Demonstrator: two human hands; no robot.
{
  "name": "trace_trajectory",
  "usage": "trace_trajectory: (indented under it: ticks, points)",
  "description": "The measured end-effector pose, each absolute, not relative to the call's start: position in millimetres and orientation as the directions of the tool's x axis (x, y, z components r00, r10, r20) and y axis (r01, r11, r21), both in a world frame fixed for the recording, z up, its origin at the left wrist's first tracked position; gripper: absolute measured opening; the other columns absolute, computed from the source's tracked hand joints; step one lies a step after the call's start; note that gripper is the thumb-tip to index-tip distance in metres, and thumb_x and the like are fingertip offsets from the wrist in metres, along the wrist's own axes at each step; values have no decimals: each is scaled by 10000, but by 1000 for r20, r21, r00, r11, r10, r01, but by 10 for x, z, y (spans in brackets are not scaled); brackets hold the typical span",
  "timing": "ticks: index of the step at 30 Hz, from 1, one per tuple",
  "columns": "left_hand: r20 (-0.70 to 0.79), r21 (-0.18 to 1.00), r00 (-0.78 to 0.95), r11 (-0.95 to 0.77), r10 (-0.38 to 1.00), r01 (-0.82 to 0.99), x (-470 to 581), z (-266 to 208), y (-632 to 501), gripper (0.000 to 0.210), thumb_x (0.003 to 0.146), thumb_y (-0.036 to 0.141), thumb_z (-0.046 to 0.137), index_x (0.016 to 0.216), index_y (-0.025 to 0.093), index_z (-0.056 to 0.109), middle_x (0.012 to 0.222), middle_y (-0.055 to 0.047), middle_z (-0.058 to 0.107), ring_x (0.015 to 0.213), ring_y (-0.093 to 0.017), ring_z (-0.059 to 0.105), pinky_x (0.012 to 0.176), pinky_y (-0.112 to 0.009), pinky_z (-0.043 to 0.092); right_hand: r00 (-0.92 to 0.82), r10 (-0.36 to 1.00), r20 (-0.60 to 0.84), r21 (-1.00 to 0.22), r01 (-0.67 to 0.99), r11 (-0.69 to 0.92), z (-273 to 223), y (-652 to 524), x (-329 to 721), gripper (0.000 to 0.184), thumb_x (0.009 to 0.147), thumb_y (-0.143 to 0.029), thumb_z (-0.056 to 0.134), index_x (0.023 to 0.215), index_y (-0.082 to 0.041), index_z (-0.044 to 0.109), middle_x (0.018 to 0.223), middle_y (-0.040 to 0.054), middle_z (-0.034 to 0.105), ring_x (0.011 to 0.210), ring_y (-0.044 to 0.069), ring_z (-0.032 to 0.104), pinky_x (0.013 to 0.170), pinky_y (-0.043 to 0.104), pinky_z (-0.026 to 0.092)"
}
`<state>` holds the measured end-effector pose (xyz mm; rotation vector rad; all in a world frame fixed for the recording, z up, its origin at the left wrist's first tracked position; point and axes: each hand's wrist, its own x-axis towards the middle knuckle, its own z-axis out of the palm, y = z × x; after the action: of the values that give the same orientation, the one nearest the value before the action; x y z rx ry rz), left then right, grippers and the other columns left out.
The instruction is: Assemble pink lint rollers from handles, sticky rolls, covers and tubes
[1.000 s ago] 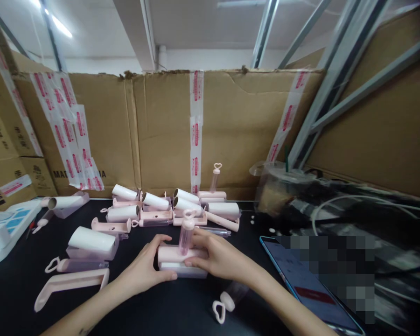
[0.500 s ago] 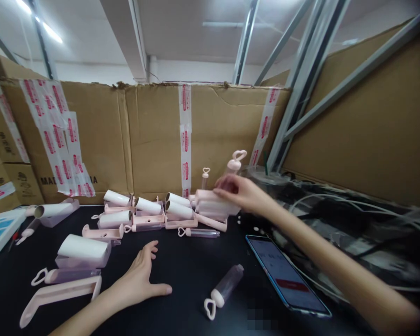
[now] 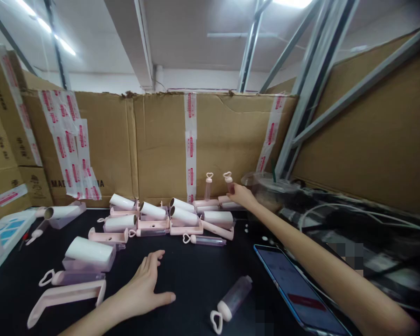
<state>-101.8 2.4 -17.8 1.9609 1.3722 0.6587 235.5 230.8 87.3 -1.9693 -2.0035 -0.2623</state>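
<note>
My right hand point(image 3: 244, 196) is at the back of the table, its fingers closed around a small tube with a pink heart-shaped ring on top point(image 3: 228, 178). That tube is upright, and its lower part is hidden by the fingers and pink pieces. Just left of it stands a similar heart-topped tube point(image 3: 208, 187). My left hand point(image 3: 143, 284) hovers low over the black tabletop, fingers spread, holding nothing. To its right lies a clear tube with a pink heart ring point(image 3: 234, 298). Left of it lie a pink bracket point(image 3: 66, 295), another heart-ringed tube point(image 3: 79, 277) and a white roll point(image 3: 90, 251).
Several white rolls point(image 3: 184, 215) and pink brackets point(image 3: 187, 228) crowd the back of the black table. On the right lie a phone point(image 3: 294, 289) and white cables point(image 3: 322, 207) beside a clear lidded cup point(image 3: 271, 184). A cardboard wall point(image 3: 161, 144) closes the back.
My right hand has moved back and down, lowering the heart-topped tube among the pink pieces by the cardboard. My left hand stays open in nearly the same place. The view has shifted slightly.
</note>
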Motion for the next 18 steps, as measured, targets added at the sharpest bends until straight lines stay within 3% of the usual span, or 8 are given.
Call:
trace_trajectory:
  ticks: [12, 18]
  points:
    - [3, 709, 355, -252, 935, 658, -1021, -157, 28, 788, 684, 380, 606, 1322, 93, 244, 1318, -189, 324, 1209, -262, 357, 1032, -401, 276, 189, 926, 326, -268, 958, -101, 646, 2503, 2444, 295, 874, -291, 515, 1132, -149, 512, 1121, 77, 547, 935, 195, 571, 777, 392, 491]
    - [27, 702, 356, -271, 934, 659, -1037, -178, 35, 767, 694, 399, 603, 1311, 99, 261, 1292, -188, 356, 1197, -269, 369, 1020, -428, 287, 79, 941, 329, -261, 965, 10, 763, 2125, 2231, 335, 857, -268, 538, 1148, -105, 503, 1150, 123, 529, 986, 223, 552, 827, 409, 461]
